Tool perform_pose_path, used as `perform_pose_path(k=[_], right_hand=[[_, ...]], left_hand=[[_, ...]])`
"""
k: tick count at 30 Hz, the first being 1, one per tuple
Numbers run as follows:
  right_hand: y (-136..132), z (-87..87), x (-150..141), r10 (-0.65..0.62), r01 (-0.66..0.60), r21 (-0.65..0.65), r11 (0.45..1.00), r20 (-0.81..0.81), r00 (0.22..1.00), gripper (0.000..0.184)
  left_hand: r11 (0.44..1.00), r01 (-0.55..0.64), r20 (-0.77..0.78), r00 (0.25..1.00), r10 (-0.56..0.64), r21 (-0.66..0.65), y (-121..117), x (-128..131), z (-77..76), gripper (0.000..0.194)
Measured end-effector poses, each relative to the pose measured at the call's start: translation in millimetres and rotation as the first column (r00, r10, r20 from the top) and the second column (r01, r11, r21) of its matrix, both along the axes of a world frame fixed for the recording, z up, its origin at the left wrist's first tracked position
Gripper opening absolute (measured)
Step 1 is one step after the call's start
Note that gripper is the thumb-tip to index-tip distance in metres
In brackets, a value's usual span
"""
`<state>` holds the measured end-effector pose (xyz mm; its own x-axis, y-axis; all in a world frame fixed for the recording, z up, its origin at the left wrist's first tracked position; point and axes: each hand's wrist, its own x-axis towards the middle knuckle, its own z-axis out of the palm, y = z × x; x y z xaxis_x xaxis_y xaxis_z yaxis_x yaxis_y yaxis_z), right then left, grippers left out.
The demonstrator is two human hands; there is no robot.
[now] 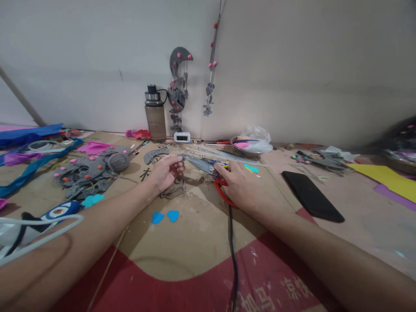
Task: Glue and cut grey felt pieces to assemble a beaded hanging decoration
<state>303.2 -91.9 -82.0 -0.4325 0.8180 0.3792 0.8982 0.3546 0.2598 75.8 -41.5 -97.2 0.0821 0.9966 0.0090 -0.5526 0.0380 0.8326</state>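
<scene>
My left hand pinches a small grey felt piece between thumb and fingertips. Grey yarn trails on the cardboard beneath it. With my right hand I grip scissors by their red handles, blades pointing left. The blade tips are close by the felt piece; whether they touch it I cannot tell. Behind my left hand lies a grey felt crescent. Two blue hearts, one of them the right-hand heart, lie on the cardboard nearer me.
A bottle and a small digital clock stand by the wall. At left is a grey felt and yarn pile. A black phone lies at right, a metal bowl behind. A black cable runs towards me.
</scene>
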Motion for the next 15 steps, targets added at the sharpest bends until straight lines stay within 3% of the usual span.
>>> perform_pose_path(k=[15], right_hand=[[-3.2,5.8,-1.5,-0.007,0.009,-0.050,0.999,0.030,1.000,0.044]], left_hand=[[1.000,-0.004,0.006,1.000,0.004,-0.009,-2.5,1.7,3.2,0.018]])
